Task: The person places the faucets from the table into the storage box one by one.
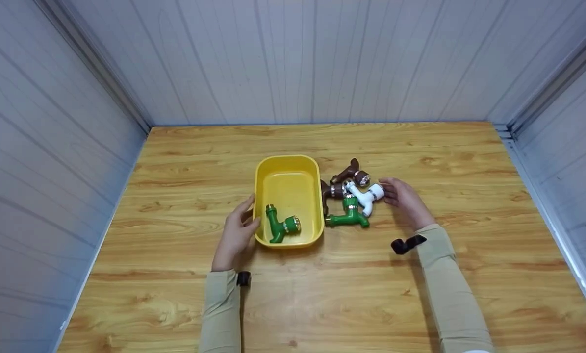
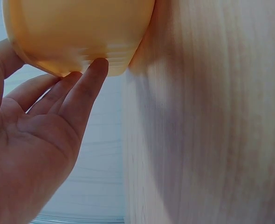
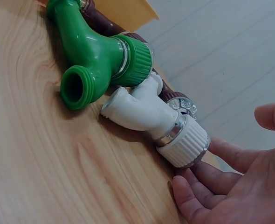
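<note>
My left hand is at the left side of a yellow plastic basin, its fingertips touching the outer wall and its thumb near the rim. Inside the basin lies a green tap. My right hand is at the knob end of a white tap, with extended fingers touching or very near the knob; the thumb stays apart in the right wrist view. Beside the white tap lie another green tap and two brown taps, one farther back and one against the basin.
Everything rests on a wood-grain table. Pale panelled walls stand behind it and at both sides. A black strap-mounted piece sits at the right wrist, and a smaller black one at the left.
</note>
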{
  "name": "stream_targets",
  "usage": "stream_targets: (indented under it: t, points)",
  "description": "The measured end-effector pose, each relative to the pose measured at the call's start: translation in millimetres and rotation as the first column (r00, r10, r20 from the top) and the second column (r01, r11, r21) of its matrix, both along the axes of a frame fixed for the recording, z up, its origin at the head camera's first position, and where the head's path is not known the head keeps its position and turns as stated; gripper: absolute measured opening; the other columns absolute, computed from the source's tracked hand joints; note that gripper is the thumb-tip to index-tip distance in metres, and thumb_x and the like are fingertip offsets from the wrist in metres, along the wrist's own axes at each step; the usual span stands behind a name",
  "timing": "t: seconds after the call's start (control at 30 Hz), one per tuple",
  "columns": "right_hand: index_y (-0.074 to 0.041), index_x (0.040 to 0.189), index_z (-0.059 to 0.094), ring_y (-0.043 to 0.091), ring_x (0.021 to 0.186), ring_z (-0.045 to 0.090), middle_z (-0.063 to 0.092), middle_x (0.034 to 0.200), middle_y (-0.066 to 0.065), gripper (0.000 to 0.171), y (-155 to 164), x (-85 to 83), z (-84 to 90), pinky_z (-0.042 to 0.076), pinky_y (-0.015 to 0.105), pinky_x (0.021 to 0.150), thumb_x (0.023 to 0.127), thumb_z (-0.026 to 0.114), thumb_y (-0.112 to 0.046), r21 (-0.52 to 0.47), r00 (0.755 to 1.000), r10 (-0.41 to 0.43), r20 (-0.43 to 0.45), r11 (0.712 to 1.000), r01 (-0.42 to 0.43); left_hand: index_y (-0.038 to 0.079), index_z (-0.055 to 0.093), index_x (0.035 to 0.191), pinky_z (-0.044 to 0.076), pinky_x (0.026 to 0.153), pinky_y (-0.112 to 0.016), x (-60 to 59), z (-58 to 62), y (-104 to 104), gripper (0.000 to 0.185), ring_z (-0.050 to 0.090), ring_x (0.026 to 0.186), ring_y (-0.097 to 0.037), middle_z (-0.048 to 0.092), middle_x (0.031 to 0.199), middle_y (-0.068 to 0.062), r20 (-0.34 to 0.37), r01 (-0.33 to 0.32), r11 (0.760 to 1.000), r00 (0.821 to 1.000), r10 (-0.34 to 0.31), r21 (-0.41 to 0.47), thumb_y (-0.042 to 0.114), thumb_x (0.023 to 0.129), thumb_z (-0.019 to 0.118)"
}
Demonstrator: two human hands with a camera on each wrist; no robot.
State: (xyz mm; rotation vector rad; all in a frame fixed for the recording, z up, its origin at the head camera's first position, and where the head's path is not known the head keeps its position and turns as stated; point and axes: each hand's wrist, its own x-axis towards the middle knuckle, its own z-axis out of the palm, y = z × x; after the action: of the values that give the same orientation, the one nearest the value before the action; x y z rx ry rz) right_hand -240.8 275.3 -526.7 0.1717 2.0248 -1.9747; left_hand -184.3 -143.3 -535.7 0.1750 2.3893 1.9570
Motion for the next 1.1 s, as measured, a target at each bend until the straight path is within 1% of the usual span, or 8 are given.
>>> stream_targets:
  t: [0.1,0.23,0.37,0.53,0.7,0.83,0.9,1.1]
  points:
    - [0.012,0.142,0.029,0.033,0.125,0.040,0.033,0.145,0.030,0.054,-1.1,0.4,0.8,0.031,0.045,0.109,0.106,0.020,-0.027,0.000,1.000,0.002,-0.004,1.000,-0.002,0.002,0.037,0.145,0.037,0.106,-0.040,-0.1,-0.4,0.2,0.058,0.044,0.128,-0.035,0.034,0.150,-0.017,-0.003,-0.011,1.000,1.000,0.011,-0.019,-0.007,0.091,0.056]
    - [0.013,0.141,0.029,0.032,0.121,0.043,0.034,0.143,0.031,0.054,-1.4,1.4,1.2,0.031,0.046,0.108,0.106,0.021,-0.027,0.000,1.000,0.000,-0.017,1.000,0.000,0.000,0.037,0.144,0.038,0.106,-0.041,0.3,0.0,0.6,0.057,0.044,0.127,-0.037,0.034,0.149,-0.018,-0.015,-0.014,1.000,1.000,0.014,-0.015,-0.008,0.091,0.056]
    - [0.014,0.140,0.031,0.028,0.117,0.048,0.037,0.141,0.031,0.055,-0.4,1.6,0.9,0.033,0.046,0.108,0.106,0.024,-0.029,0.007,0.999,-0.004,-0.037,1.000,0.004,0.001,0.038,0.144,0.037,0.106,-0.040,0.0,-0.1,0.8,0.058,0.045,0.126,-0.036,0.035,0.149,-0.016,-0.005,-0.020,1.000,1.000,0.020,-0.008,-0.008,0.090,0.057]
    - [0.013,0.140,0.031,0.028,0.119,0.048,0.037,0.141,0.030,0.057,1.4,1.6,0.1,0.033,0.046,0.108,0.106,0.028,-0.032,-0.012,0.999,-0.001,-0.038,1.000,0.000,0.003,0.038,0.145,0.038,0.106,-0.040,0.3,-1.4,0.0,0.059,0.044,0.127,-0.035,0.035,0.149,-0.014,0.015,-0.019,1.000,1.000,0.019,-0.001,-0.007,0.090,0.057]
    - [0.012,0.140,0.031,0.023,0.115,0.052,0.043,0.135,0.024,0.056,2.1,2.0,1.0,0.034,0.047,0.107,0.105,0.030,-0.032,-0.055,1.000,-0.023,-0.016,0.998,0.022,0.002,0.037,0.145,0.037,0.106,-0.042,-0.1,-0.1,0.0,0.059,0.043,0.128,-0.036,0.034,0.150,-0.016,0.015,-0.014,1.000,1.000,0.014,0.001,-0.008,0.091,0.057]
    - [0.012,0.140,0.032,0.018,0.107,0.056,0.049,0.126,0.016,0.056,3.1,1.6,0.0,0.038,0.046,0.104,0.105,0.032,-0.032,-0.058,0.999,-0.037,-0.010,0.998,0.037,0.001,0.037,0.145,0.037,0.106,-0.043,-0.7,1.9,0.7,0.058,0.042,0.128,-0.038,0.033,0.150,-0.018,0.014,-0.011,1.000,1.000,0.011,0.006,-0.009,0.091,0.056]
    - [0.011,0.140,0.032,0.017,0.105,0.057,0.050,0.126,0.015,0.056,3.5,1.8,-0.3,0.039,0.045,0.103,0.105,0.033,-0.032,-0.054,0.999,-0.033,-0.008,0.998,0.033,0.002,0.037,0.145,0.037,0.106,-0.041,-0.8,1.9,0.9,0.059,0.043,0.128,-0.036,0.033,0.150,-0.016,0.031,-0.018,1.000,0.999,0.018,-0.001,-0.008,0.091,0.056]
    - [0.010,0.140,0.034,0.020,0.110,0.055,0.042,0.137,0.025,0.055,4.2,3.2,-1.7,0.040,0.045,0.103,0.105,0.030,-0.033,-0.021,1.000,-0.005,-0.019,1.000,0.005,0.005,0.037,0.146,0.036,0.107,-0.039,0.9,3.5,1.7,0.059,0.043,0.129,-0.032,0.035,0.150,-0.011,0.064,-0.031,1.000,0.997,0.031,-0.007,-0.006,0.091,0.057]
